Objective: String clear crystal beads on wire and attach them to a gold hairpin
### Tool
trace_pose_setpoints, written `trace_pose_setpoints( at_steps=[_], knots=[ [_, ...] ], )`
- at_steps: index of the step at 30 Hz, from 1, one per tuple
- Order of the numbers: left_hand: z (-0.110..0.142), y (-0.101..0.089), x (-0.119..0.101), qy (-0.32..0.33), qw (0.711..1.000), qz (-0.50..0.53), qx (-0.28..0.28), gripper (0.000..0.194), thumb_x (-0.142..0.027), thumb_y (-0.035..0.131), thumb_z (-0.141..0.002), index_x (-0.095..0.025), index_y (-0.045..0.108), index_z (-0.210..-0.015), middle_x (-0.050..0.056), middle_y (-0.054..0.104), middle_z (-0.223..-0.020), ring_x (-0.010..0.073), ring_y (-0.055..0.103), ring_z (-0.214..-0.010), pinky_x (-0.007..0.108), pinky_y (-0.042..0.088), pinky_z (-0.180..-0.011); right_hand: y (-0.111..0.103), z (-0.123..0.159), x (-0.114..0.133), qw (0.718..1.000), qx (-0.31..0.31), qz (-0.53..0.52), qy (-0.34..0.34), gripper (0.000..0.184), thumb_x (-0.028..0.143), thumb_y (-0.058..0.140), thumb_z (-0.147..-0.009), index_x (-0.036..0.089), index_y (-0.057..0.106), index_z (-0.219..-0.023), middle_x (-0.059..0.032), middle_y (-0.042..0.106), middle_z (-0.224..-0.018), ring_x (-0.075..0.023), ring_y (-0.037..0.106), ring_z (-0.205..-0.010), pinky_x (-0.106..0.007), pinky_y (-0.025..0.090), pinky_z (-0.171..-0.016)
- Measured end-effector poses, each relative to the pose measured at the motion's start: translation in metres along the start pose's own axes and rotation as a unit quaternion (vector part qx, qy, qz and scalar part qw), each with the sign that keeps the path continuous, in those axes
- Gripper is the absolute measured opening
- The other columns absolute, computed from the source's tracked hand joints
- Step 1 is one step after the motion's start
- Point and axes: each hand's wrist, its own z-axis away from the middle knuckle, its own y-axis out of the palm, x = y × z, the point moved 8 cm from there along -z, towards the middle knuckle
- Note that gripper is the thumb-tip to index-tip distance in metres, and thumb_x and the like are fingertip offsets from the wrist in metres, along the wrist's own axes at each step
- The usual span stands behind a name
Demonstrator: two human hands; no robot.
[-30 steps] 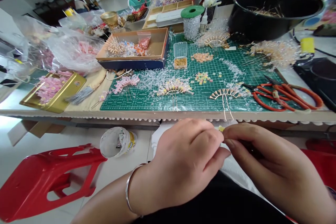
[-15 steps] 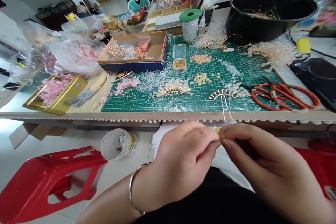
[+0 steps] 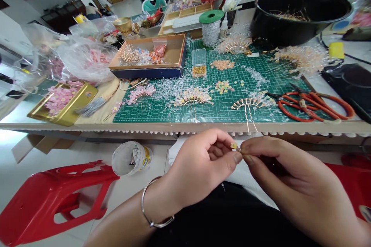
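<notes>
In front of the table edge, my right hand (image 3: 295, 177) pinches a tiny yellow flower bead (image 3: 234, 146) by its base between thumb and forefinger. A small clear bead seems to sit just beside the flower. My left hand (image 3: 203, 162) is closed around the flower's other side, its thumb tip almost against my right fingertips and its other fingers curled. A thin wire end (image 3: 223, 187) shows below my left hand; where it leads is hidden. Beyond lie a gold hair comb (image 3: 247, 103) partly set with beads and a fuller beaded comb (image 3: 193, 97).
On the green cutting mat (image 3: 162, 114) lie orange-handled pliers (image 3: 307, 104), yellow and pink flower beads (image 3: 223, 86), and a gold bead box (image 3: 199, 71). A gold tin (image 3: 62, 102) of pink flowers stands left. Below are a white bucket (image 3: 127, 160) and red stool (image 3: 55, 197).
My left hand has turned and loosened, so its curled fingers and thumb now show. The yellow flower has shifted slightly left and is more exposed. My right hand keeps its pinch.
</notes>
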Motion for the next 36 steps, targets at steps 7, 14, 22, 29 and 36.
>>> trace_pose_setpoints(
  at_steps=[7,14,22,29,36],
  knots=[
    [0.027,0.001,-0.041,0.314,0.877,-0.343,-0.119,0.009,-0.011,0.064,-0.09,-0.018,0.058,-0.089,0.001,0.07,-0.08,0.0118,0.065,-0.072,0.024,0.051,-0.068,0.0,-0.003,-0.017,0.991,0.011,-0.073,0.115,0.004,0.032,0.065,-0.094,0.034,0.069,-0.093,0.0049,0.074,-0.082,-0.0133,0.069,-0.072,-0.017,0.053,-0.055],
    [0.029,0.01,-0.043,0.378,0.796,-0.461,-0.108,0.008,-0.015,0.058,-0.096,-0.02,0.064,-0.093,0.001,0.074,-0.086,0.0126,0.067,-0.072,0.024,0.05,-0.067,0.008,-0.009,-0.029,0.97,0.035,-0.139,0.197,0.014,0.039,0.069,-0.089,0.029,0.072,-0.08,0.0026,0.068,-0.069,-0.0125,0.059,-0.059,-0.019,0.049,-0.052],
    [0.025,0.006,-0.042,0.374,0.831,-0.402,-0.091,0.01,-0.008,0.057,-0.094,-0.016,0.064,-0.094,0.004,0.073,-0.088,0.0131,0.066,-0.079,0.024,0.053,-0.073,0.027,0.002,-0.051,0.914,0.081,-0.278,0.284,0.023,0.046,0.075,-0.087,0.025,0.069,-0.078,0.005,0.054,-0.059,-0.0095,0.046,-0.052,-0.019,0.037,-0.048],
    [0.011,-0.005,-0.027,0.215,0.937,-0.273,-0.044,0.009,-0.014,0.058,-0.095,-0.018,0.064,-0.089,0.001,0.071,-0.084,0.0121,0.063,-0.079,0.024,0.05,-0.074,0.033,0.002,-0.055,0.899,0.091,-0.311,0.296,0.021,0.042,0.077,-0.087,0.026,0.068,-0.077,0.0062,0.054,-0.064,-0.0089,0.044,-0.056,-0.018,0.038,-0.052],
    [-0.002,-0.005,0.012,-0.047,0.997,0.051,0.042,0.017,-0.022,0.076,-0.083,-0.018,0.061,-0.09,-0.003,0.062,-0.08,0.0086,0.055,-0.071,0.02,0.046,-0.065,0.017,-0.01,-0.032,0.967,0.058,-0.124,0.214,0.012,0.031,0.067,-0.083,0.029,0.067,-0.072,0.0041,0.064,-0.067,-0.0133,0.059,-0.062,-0.02,0.045,-0.051]
  ],
)
